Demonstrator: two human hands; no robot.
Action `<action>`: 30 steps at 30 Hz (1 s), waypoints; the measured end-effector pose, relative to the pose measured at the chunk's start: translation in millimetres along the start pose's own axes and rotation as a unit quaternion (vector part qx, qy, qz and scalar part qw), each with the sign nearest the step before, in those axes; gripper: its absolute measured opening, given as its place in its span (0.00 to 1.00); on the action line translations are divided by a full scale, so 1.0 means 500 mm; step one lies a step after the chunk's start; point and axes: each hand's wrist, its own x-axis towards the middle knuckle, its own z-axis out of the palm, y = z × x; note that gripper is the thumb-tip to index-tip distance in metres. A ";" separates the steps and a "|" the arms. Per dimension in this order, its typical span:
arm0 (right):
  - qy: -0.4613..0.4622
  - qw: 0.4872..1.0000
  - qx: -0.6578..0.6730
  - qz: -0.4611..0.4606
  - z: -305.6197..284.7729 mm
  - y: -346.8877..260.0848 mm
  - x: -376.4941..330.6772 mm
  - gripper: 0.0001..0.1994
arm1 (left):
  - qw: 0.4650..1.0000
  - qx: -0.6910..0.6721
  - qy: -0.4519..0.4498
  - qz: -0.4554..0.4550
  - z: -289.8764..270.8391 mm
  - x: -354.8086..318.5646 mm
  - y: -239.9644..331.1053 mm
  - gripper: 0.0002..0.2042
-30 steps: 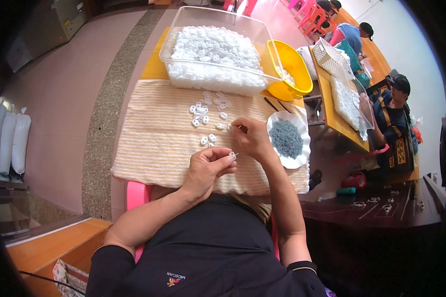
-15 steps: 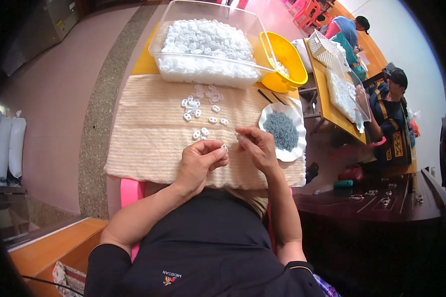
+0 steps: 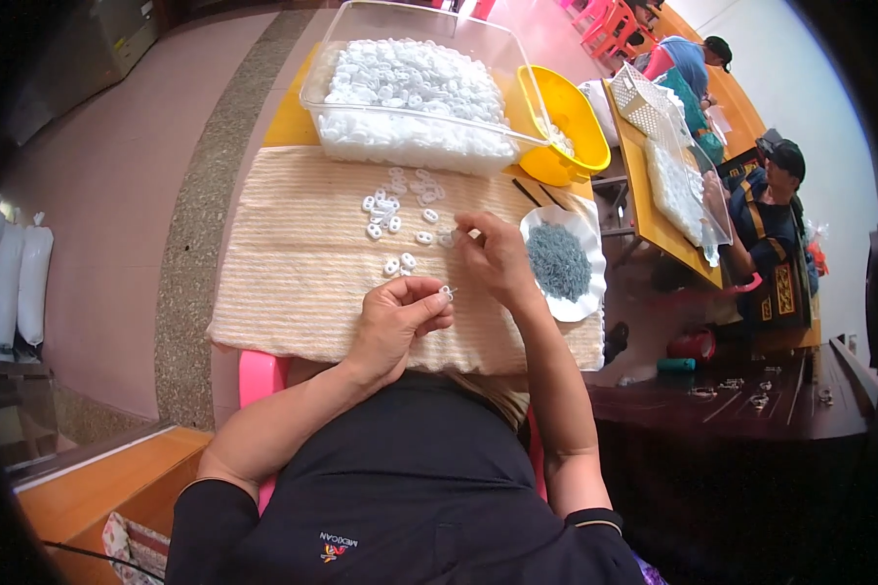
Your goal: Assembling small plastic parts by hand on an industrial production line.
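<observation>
Between the thumb and forefinger of my left hand [image 3: 400, 317] is a small white two-hole plastic piece [image 3: 446, 292], held above the striped cloth [image 3: 293, 253]. My right hand [image 3: 496, 255] reaches farther out, its thumb and forefinger bent together at another white two-hole piece [image 3: 447, 238], which looks blurred at the fingertips. Just left of that lies a single piece [image 3: 424, 237]. A few more pieces [image 3: 400, 263] rest beyond my left hand, and a loose heap [image 3: 382, 210] of them spreads farther back.
A big clear bin [image 3: 415, 146] of white pieces stands at the back, with a yellow basin [image 3: 580, 161] beside it. At right, a white scalloped dish [image 3: 580, 310] holds grey-blue small parts [image 3: 558, 261]. Two dark sticks [image 3: 537, 193] lie behind it. Another person [image 3: 776, 195] sits at a table farther right.
My right hand has moved away from my left hand, forward to a loose white piece. The left hand keeps its piece in nearly the same place.
</observation>
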 end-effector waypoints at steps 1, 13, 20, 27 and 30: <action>-0.011 0.996 -0.081 -0.042 0.001 0.004 0.001 0.10 | 1.000 -0.001 0.003 -0.007 0.000 0.001 0.001 0.06; -0.062 0.970 -0.236 -0.027 0.012 -0.038 -0.018 0.07 | 1.000 0.001 0.006 -0.008 0.000 -0.001 -0.001 0.06; -0.059 0.965 -0.251 -0.048 -0.007 -0.036 -0.044 0.06 | 1.000 -0.002 -0.003 -0.005 0.001 -0.001 0.000 0.06; -0.097 0.960 -0.248 -0.079 -0.026 -0.042 -0.055 0.09 | 1.000 0.005 0.001 -0.005 0.004 -0.004 0.002 0.06; -0.107 0.961 -0.247 -0.065 -0.031 -0.043 -0.060 0.09 | 1.000 0.005 0.001 -0.004 0.004 -0.003 0.001 0.06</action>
